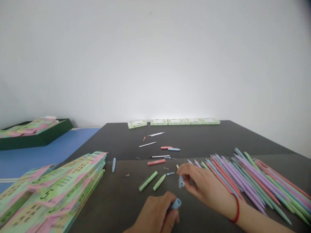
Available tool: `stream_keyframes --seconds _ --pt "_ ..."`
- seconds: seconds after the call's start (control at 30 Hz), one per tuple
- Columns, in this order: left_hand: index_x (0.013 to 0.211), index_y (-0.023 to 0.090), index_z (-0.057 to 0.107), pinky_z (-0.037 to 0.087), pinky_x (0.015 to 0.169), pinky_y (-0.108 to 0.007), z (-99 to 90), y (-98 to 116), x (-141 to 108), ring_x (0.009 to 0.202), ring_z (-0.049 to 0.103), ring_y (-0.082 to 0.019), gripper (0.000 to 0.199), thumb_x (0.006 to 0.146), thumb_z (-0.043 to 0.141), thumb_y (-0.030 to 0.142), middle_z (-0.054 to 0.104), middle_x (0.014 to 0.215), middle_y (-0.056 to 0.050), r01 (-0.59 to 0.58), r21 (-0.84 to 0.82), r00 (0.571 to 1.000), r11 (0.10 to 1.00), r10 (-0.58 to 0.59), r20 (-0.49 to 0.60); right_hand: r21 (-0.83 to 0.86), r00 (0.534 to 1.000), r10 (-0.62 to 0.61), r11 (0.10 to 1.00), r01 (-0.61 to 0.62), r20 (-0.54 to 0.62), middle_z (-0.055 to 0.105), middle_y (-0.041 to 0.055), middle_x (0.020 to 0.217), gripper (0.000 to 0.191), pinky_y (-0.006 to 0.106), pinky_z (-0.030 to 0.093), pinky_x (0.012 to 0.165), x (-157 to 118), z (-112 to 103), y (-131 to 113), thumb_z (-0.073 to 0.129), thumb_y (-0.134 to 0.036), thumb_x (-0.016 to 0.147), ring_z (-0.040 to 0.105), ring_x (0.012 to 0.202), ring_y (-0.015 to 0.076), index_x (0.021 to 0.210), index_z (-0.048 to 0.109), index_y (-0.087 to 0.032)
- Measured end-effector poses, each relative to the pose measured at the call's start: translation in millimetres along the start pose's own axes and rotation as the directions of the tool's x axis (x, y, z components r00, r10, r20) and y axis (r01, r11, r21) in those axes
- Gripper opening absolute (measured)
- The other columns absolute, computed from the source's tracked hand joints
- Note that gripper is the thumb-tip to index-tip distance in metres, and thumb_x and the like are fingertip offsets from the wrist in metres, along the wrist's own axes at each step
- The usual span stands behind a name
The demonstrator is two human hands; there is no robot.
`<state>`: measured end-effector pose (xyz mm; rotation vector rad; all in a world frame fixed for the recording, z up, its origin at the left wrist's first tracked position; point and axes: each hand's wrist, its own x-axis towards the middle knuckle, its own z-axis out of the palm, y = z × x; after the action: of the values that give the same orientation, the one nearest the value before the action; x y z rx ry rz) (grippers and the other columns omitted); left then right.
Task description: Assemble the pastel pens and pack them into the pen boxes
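My left hand (157,212) is closed around a light-blue pen barrel (177,203), its hollow round end pointing up to the right. My right hand (206,186) pinches a light-blue pen part (181,183) with a clear edge, a little above the table; the fingers hide much of it. The two pieces are apart. Just beyond the hands lie a green pen barrel (148,181), a green tapered pen piece (159,182), a red barrel (156,162) and a small lilac piece (170,173). A thin white refill (159,156) lies further back.
Many pastel pens (245,181) lie heaped at the right. Stacked printed packets (73,181) cover the left, near a lone blue pen piece (113,165). Flat green-white boxes (176,121) line the dark table's (206,139) back edge. A green tray (55,129) stands far left.
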<state>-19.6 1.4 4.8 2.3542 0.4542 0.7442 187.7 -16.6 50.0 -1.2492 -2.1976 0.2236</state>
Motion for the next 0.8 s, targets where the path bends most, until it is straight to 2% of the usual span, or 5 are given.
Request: stream_keyframes --seconds 0.17,0.3,0.47,0.57,0.8 --pt "0.086 0.020 0.044 0.038 0.055 -0.021 0.5 -1 1 0.056 0.056 -0.013 0.010 0.089 0.035 0.023 0.062 0.066 0.000 0.023 0.058 1.000 0.998 -0.023 0.005 0.041 1.000 0.012 0.999 -0.011 -0.013 0.061 0.0044 0.100 0.022 0.026 0.043 0.074 -2 0 -3 0.047 -0.006 0.083 0.058 0.085 0.0149 0.099 0.049 -0.021" --pt "0.083 0.021 0.052 0.040 0.063 -0.024 -1.1 5 5 0.075 0.057 -0.017 0.004 0.080 0.051 0.018 0.062 0.084 -0.003 0.176 0.274 0.981 0.945 -0.191 0.029 0.193 0.969 0.247 0.950 -0.245 0.012 0.051 -0.0030 0.068 0.005 0.022 0.035 0.055 -4 1 -4 0.051 -0.016 0.083 0.047 0.059 0.0110 0.084 0.050 -0.020" --pt "0.090 0.024 0.058 0.042 0.076 -0.029 -6.4 7 8 0.088 0.056 -0.020 0.010 0.082 0.054 0.018 0.061 0.092 -0.002 0.305 0.412 0.936 0.859 -0.350 0.037 0.659 0.825 0.446 0.510 -0.553 0.347 0.038 -0.0084 0.054 0.018 0.020 0.017 0.039 -4 9 4 0.038 -0.035 0.091 0.024 0.041 0.0074 0.083 0.046 -0.020" --pt "0.098 0.025 0.057 0.043 0.082 -0.033 -9.0 1 7 0.093 0.055 -0.021 0.015 0.084 0.052 0.020 0.061 0.098 -0.002 0.337 0.441 0.926 0.832 -0.378 0.006 0.662 0.727 0.473 0.334 -0.671 0.498 0.031 -0.0104 0.050 0.020 0.021 0.010 0.038 -4 14 9 0.038 -0.038 0.090 0.017 0.040 0.0070 0.089 0.046 -0.020" --pt "0.103 0.022 0.051 0.044 0.079 -0.036 -15.7 -8 7 0.093 0.056 -0.024 0.021 0.082 0.053 0.016 0.060 0.101 -0.006 0.403 0.533 0.905 0.744 -0.410 -0.112 0.331 0.812 0.484 0.746 -0.578 0.326 0.042 -0.0077 0.056 0.011 0.021 0.025 0.046 -9 21 15 0.044 -0.023 0.086 0.037 0.048 0.0093 0.093 0.051 -0.020"
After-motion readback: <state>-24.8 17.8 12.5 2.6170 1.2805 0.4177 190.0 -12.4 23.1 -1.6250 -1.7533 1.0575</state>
